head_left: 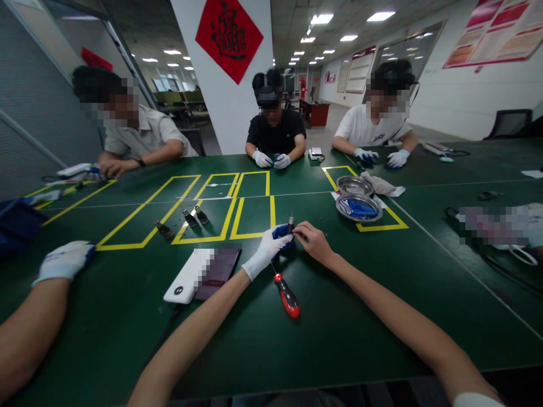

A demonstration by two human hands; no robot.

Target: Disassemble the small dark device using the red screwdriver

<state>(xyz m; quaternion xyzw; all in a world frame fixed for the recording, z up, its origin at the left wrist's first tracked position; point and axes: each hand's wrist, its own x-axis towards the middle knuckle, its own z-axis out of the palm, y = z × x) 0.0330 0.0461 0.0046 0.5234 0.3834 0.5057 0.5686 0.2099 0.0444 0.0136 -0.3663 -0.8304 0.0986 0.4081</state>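
My left hand, in a white and blue glove, is closed around a small dark metal part that stands upright on the green table. Bare, my right hand pinches at the same part from the right, fingertips touching it. A red and black screwdriver lies on the table just under my left wrist. What the right fingertips hold is too small to name.
A white power bank and a dark phone lie to the left. Small dark parts sit in yellow taped boxes. Two metal bowls stand at right. Three people sit opposite; another person's gloved hand rests at left.
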